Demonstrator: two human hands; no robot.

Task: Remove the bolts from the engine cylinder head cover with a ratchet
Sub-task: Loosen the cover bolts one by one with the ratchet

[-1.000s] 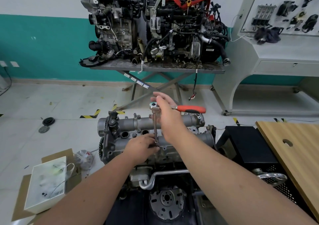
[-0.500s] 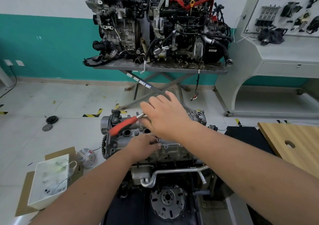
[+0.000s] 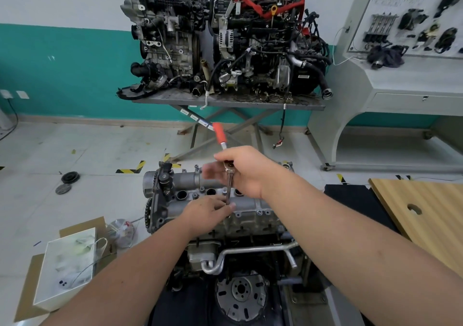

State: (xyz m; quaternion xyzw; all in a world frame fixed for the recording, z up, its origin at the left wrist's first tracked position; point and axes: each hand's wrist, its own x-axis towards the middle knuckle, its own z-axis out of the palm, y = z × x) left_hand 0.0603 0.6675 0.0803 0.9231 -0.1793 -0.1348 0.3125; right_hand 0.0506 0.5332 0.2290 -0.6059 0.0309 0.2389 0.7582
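Grey cast-metal cylinder head cover (image 3: pixel 250 204): sitting atop engine on stand, centre foreground. Red-handled steel ratchet (image 3: pixel 220 135): standing over cover's middle, handle pointing up and away, slim extension bar (image 3: pixel 228 188) dropping vertically to cover's near edge. Right hand (image 3: pixel 240 173): gripping ratchet head, fingers blurring. Left hand (image 3: pixel 208 211): pinching extension bar's lower end against cover. White open box (image 3: pixel 67 265): lying on cardboard, floor at left.
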